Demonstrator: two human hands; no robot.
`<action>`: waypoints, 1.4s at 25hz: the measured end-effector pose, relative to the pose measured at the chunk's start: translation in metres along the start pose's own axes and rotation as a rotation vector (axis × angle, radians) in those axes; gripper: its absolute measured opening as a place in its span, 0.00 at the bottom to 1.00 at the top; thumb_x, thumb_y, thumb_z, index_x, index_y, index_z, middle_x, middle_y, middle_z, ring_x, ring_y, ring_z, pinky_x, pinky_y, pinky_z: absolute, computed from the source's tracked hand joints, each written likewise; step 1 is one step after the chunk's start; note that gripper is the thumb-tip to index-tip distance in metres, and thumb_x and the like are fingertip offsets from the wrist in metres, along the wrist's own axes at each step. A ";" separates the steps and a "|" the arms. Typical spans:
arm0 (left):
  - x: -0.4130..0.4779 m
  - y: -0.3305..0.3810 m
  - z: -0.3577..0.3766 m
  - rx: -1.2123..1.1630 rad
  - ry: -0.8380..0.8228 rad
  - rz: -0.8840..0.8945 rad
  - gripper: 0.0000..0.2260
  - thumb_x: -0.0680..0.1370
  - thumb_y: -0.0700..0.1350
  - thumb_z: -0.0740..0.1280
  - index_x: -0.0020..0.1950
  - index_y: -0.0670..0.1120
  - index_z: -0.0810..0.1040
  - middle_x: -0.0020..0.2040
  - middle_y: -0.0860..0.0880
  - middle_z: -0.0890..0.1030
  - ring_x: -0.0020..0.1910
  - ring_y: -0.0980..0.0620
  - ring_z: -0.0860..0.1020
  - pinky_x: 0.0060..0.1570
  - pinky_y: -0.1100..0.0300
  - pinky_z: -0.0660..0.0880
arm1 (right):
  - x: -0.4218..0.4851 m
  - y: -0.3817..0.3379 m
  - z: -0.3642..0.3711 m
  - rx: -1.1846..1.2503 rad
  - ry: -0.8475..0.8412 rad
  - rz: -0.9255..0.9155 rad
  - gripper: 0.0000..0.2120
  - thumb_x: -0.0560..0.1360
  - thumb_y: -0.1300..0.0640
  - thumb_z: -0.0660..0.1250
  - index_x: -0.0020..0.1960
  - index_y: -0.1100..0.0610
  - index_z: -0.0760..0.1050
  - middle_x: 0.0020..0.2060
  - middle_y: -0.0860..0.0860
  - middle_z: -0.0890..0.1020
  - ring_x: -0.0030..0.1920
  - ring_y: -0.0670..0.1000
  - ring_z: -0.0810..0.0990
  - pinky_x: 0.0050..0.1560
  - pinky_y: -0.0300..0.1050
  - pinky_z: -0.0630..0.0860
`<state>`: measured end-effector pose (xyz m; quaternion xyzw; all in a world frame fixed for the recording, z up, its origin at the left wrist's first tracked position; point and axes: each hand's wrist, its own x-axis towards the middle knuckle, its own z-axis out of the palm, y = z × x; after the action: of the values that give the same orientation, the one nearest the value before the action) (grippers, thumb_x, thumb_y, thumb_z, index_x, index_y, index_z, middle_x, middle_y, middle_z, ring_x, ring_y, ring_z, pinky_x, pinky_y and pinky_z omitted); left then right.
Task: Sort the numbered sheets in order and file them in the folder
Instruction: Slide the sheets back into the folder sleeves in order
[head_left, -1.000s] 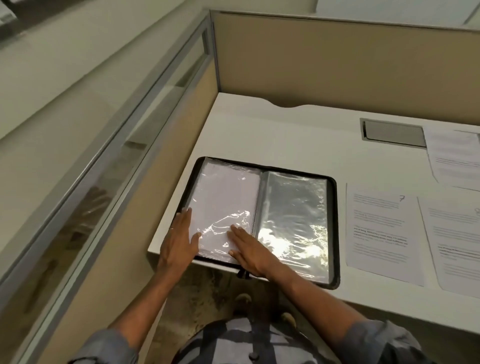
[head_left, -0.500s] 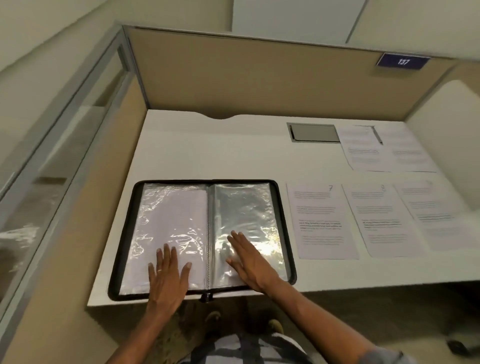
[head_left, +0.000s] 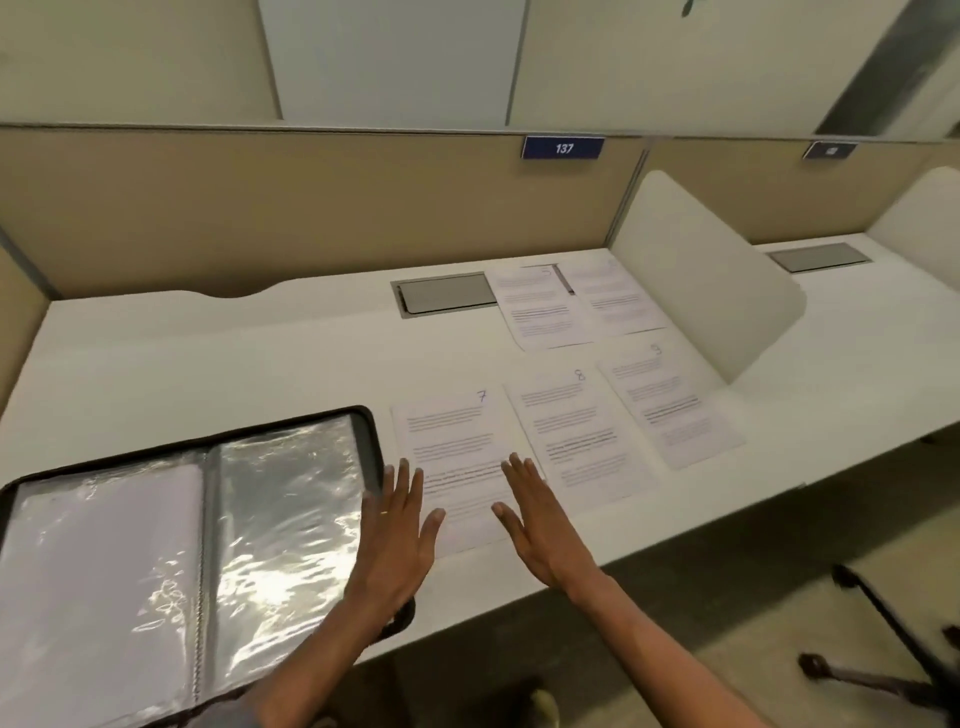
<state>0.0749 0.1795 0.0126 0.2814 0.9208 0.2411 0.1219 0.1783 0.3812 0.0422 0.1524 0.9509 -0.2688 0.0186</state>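
An open black folder (head_left: 371, 447) with clear plastic sleeves lies at the left of the white desk; its left sleeve holds a white sheet. Right of it lies the sheet marked 7 (head_left: 452, 447), then the sheet marked 8 (head_left: 576, 431) and a third sheet (head_left: 670, 405) whose number looks like 9. Two more sheets (head_left: 545, 306) lie farther back, with a pen (head_left: 563, 280) across them. My left hand (head_left: 397, 540) is flat and spread over the left edge of sheet 7, beside the folder. My right hand (head_left: 540, 525) is spread over the sheet's right edge. Neither holds anything.
A grey cable hatch (head_left: 447, 293) is set into the desk (head_left: 208, 353) at the back. A white curved divider (head_left: 696, 270) stands at the right. A tan partition runs behind, with a blue plate reading 137 (head_left: 563, 148). A chair base (head_left: 883, 654) shows at lower right.
Both hands left the folder's sleeves and moved right to sheet 7. The view swung right, so the folder now sits at the lower left.
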 end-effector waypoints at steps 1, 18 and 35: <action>0.013 0.024 0.011 0.012 -0.003 0.013 0.40 0.74 0.72 0.28 0.82 0.53 0.35 0.81 0.54 0.32 0.79 0.54 0.31 0.79 0.47 0.33 | 0.001 0.020 -0.016 -0.014 0.016 -0.005 0.31 0.85 0.39 0.51 0.83 0.43 0.41 0.79 0.37 0.38 0.79 0.39 0.36 0.73 0.33 0.33; 0.242 0.230 0.080 0.064 0.074 0.120 0.43 0.75 0.71 0.27 0.84 0.48 0.42 0.82 0.49 0.37 0.81 0.50 0.35 0.78 0.48 0.34 | 0.125 0.218 -0.190 -0.048 0.079 -0.021 0.31 0.86 0.42 0.49 0.83 0.52 0.46 0.83 0.47 0.45 0.82 0.48 0.41 0.81 0.49 0.42; 0.416 0.217 0.110 0.189 -0.026 -0.079 0.35 0.81 0.64 0.40 0.84 0.46 0.44 0.83 0.47 0.40 0.82 0.47 0.38 0.79 0.44 0.38 | 0.351 0.295 -0.181 -0.026 -0.074 -0.123 0.35 0.84 0.40 0.52 0.83 0.58 0.49 0.83 0.53 0.49 0.82 0.53 0.44 0.82 0.54 0.48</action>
<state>-0.1236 0.6181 -0.0073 0.2581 0.9482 0.1445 0.1161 -0.0590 0.8115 0.0070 0.0836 0.9605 -0.2626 0.0392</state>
